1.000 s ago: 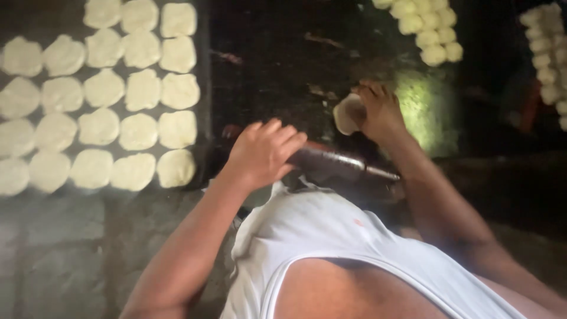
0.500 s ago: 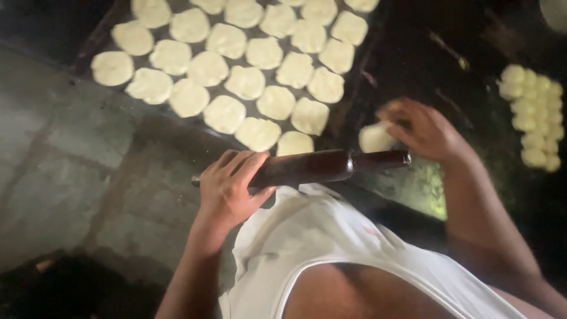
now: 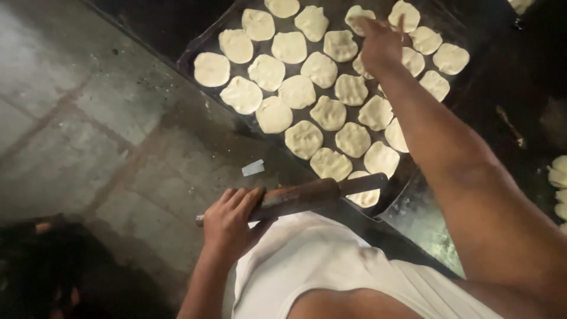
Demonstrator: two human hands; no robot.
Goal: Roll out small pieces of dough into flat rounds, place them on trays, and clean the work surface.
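Head view, looking straight down: the left hand (image 3: pixel 231 223) is curled tight around one end of a dark, cylindrical wooden rolling pin (image 3: pixel 301 198), fingers wrapped over the top. The pin lies level in front of the person's white sleeveless shirt (image 3: pixel 307 266), and its far end pokes over the near edge of a dark rectangular metal tray (image 3: pixel 204 44). The right hand (image 3: pixel 378 41) reaches out over the far part of that tray with its fingers loosely spread and pointing down among the pale, flattened dough rounds (image 3: pixel 304 139). Whether it pinches a round or only touches one, I cannot tell; the back of the hand covers the fingertips. The rounds sit in close rows, many nearly touching their neighbours. More pale dough pieces (image 3: pixel 558 177) lie at the right edge, well apart from the tray. A small white scrap (image 3: pixel 253 168) rests on the grey stone floor (image 3: pixel 88 118) just beside the tray's near corner.

As a judgement, the pin's free end hangs just above the nearest round, so a dip of the left wrist could dent it. The outstretched right forearm crosses low over several rows and could drag across soft dough. Crowded rounds could also stick together if nudged.
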